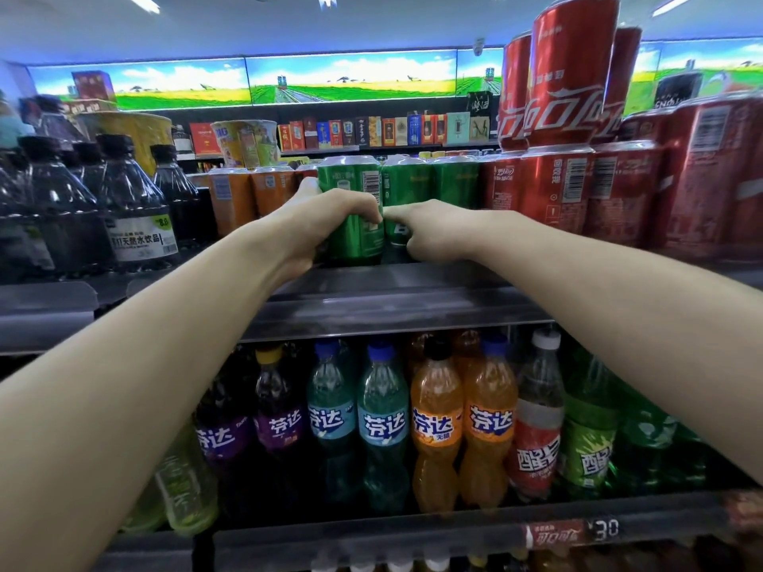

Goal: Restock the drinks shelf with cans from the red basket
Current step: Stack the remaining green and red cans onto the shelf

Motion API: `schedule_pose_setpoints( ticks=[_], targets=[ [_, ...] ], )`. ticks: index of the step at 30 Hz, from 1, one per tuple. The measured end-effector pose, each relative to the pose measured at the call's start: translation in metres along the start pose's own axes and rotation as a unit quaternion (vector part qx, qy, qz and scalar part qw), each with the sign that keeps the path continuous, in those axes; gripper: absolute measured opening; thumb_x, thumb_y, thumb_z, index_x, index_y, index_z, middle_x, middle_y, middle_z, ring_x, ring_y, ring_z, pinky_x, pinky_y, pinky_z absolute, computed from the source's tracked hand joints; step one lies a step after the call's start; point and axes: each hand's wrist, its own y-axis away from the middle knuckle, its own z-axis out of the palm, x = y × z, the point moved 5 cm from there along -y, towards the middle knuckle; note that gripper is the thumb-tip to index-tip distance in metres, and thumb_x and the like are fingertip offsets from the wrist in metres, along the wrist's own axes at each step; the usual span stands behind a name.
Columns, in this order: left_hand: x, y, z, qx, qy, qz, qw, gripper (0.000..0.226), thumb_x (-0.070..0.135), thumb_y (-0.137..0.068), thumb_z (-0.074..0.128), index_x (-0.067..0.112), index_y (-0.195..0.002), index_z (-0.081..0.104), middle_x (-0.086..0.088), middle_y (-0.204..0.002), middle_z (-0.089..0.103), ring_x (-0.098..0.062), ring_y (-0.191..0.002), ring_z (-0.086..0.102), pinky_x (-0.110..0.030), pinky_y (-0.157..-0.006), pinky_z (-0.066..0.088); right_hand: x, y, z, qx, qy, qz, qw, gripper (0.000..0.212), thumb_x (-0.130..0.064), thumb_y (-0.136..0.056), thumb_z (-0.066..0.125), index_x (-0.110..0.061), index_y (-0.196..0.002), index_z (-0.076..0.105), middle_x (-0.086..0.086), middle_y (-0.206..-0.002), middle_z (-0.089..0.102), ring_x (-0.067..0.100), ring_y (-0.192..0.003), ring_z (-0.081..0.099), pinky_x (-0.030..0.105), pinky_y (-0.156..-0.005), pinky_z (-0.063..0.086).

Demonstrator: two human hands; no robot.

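Here both bare arms reach forward to the upper drinks shelf (396, 282), where the left hand (330, 216) wraps around a green can (355, 208) at the front of the shelf, thumb on the can's right side and fingers curled behind its left side. The can stands upright, its long axis vertical, top rim up and its barcode panel facing the camera. The right hand (425, 229) is loosely fisted just right of that can, with its thumb tip pressed against the seam between it and the second green can (402, 200); whether its other fingers hold anything cannot be told, since they are tucked under the palm. More green cans (454, 183) stand upright behind and to the right, touching one another in a row. To their left are orange cans (252, 196), also upright, and beyond those dark bottles (136, 208) with black caps. To the right, red cola cans (578, 192) fill the shelf, with further red cans (569, 72) stacked upright on top of them. On the shelf below stand rows of upright plastic bottles: purple (276, 410), blue-green (380, 423), orange (437, 427), red-labelled (536, 427) and green (586, 443). A red price tag (557, 534) sits on the lower shelf's front rail. The red basket is out of view.
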Motion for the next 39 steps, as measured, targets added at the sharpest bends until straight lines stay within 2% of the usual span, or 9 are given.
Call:
schedule_pose_setpoints(
  ticks=[9,15,19,22,25,29,33,35,39],
  targets=[
    [0.003,0.003,0.001,0.016,-0.016,-0.002,1.0,0.086,0.022,-0.071,0.085,0.016,-0.139,0.033,-0.012,-0.119,0.065,-0.025,-0.103,0.069,-0.043,-0.088,0.061,0.001,0.019,-0.012,0.028,-0.085,-0.003,0.996,0.067,0.0,-0.094,0.043,-0.022,-0.157,0.037,0.006,-0.158,0.043,0.024,-0.138,0.048,0.033,-0.111,0.042],
    [0.022,0.011,0.011,-0.069,-0.077,0.059,0.993,0.037,0.014,-0.081,0.086,0.025,-0.111,0.066,0.004,-0.1,0.08,-0.012,-0.089,0.077,-0.023,-0.072,0.062,0.01,0.051,-0.032,0.096,-0.211,0.033,0.972,0.065,0.0,-0.095,0.051,-0.011,-0.156,0.031,0.01,-0.119,0.059,0.026,-0.107,0.065,0.047,-0.096,0.056],
    [0.038,0.006,0.035,-0.121,-0.128,0.082,0.981,0.043,0.02,-0.078,0.091,0.02,-0.115,0.071,0.0,-0.104,0.08,-0.017,-0.099,0.077,-0.037,-0.094,0.06,0.011,0.069,-0.035,0.137,-0.198,0.074,0.968,0.055,-0.008,-0.095,0.051,-0.01,-0.147,0.031,0.014,-0.118,0.057,0.027,-0.096,0.064,0.043,-0.073,0.056],
    [0.048,0.001,0.052,-0.057,-0.198,0.115,0.972,0.033,0.03,-0.077,0.091,0.015,-0.083,0.062,0.0,-0.073,0.066,-0.018,-0.071,0.062,-0.028,-0.061,0.05,0.015,0.079,-0.038,0.199,-0.149,0.104,0.963,0.063,-0.008,-0.095,0.055,-0.006,-0.15,0.025,0.019,-0.14,0.042,0.031,-0.103,0.053,0.031,-0.067,0.041],
    [0.055,-0.001,0.067,-0.02,-0.281,0.162,0.946,0.041,0.037,-0.083,0.084,0.019,-0.076,0.048,0.002,-0.071,0.05,-0.017,-0.069,0.048,-0.026,-0.055,0.037,0.015,0.084,-0.031,0.198,-0.159,0.102,0.962,0.059,-0.007,-0.092,0.054,-0.004,-0.145,0.03,0.019,-0.132,0.047,0.032,-0.105,0.053,0.034,-0.069,0.04],
    [0.049,-0.013,0.074,-0.051,-0.297,0.165,0.939,0.029,0.033,-0.088,0.081,0.026,-0.076,0.055,-0.005,-0.096,0.065,-0.017,-0.081,0.064,-0.034,-0.086,0.06,0.015,0.082,-0.027,0.146,-0.159,0.09,0.972,0.047,-0.007,-0.094,0.049,-0.007,-0.14,0.039,0.015,-0.121,0.056,0.03,-0.102,0.058,0.035,-0.074,0.044],
    [0.042,-0.015,0.071,-0.074,-0.287,0.144,0.944,0.047,0.013,-0.089,0.079,0.005,-0.132,0.064,-0.006,-0.121,0.066,-0.016,-0.101,0.066,-0.026,-0.086,0.056,0.018,0.074,-0.024,0.092,-0.13,0.09,0.983,0.052,-0.009,-0.095,0.049,-0.012,-0.146,0.04,0.012,-0.126,0.055,0.026,-0.101,0.055,0.033,-0.079,0.048],
    [0.04,-0.014,0.064,-0.065,-0.295,0.14,0.943,0.052,0.015,-0.088,0.079,0.006,-0.135,0.061,-0.009,-0.13,0.067,-0.024,-0.118,0.064,-0.039,-0.104,0.053,0.019,0.072,-0.026,0.081,-0.115,0.094,0.986,0.049,-0.012,-0.096,0.049,-0.013,-0.145,0.044,0.012,-0.134,0.054,0.027,-0.108,0.055,0.033,-0.088,0.049],
    [0.029,-0.016,0.041,-0.046,-0.32,0.112,0.94,0.046,0.022,-0.086,0.081,0.011,-0.127,0.063,-0.011,-0.121,0.069,-0.028,-0.113,0.066,-0.047,-0.102,0.055,0.02,0.067,-0.03,0.084,-0.103,0.098,0.986,0.049,-0.012,-0.094,0.048,-0.013,-0.144,0.049,0.01,-0.142,0.054,0.028,-0.126,0.055,0.037,-0.103,0.049]
  ],
)
